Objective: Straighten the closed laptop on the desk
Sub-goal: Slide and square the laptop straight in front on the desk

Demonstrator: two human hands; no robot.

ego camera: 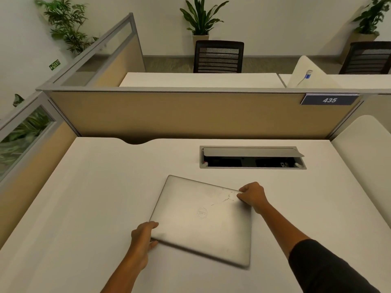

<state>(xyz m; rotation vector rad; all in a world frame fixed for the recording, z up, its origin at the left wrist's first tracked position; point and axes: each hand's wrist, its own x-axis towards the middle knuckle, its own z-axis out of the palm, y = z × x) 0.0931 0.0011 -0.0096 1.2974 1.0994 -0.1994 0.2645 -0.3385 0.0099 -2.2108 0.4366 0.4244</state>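
1. The left hand (142, 236) pinches the near-left corner of the closed laptop (201, 220), thumb on the lid, fingers curled under the edge
2. The laptop lies flat but skewed mid-desk (84, 197), its far edge slanting away from the desk's line
3. The right hand (252, 195) clamps the far-right corner
4. Judged: a rigid, moderately heavy metal slab with a smooth, slippery lid; opposite corners suit pivoting it, sliding rather than lifting
5. Beyond sits an open cable tray (252, 157)
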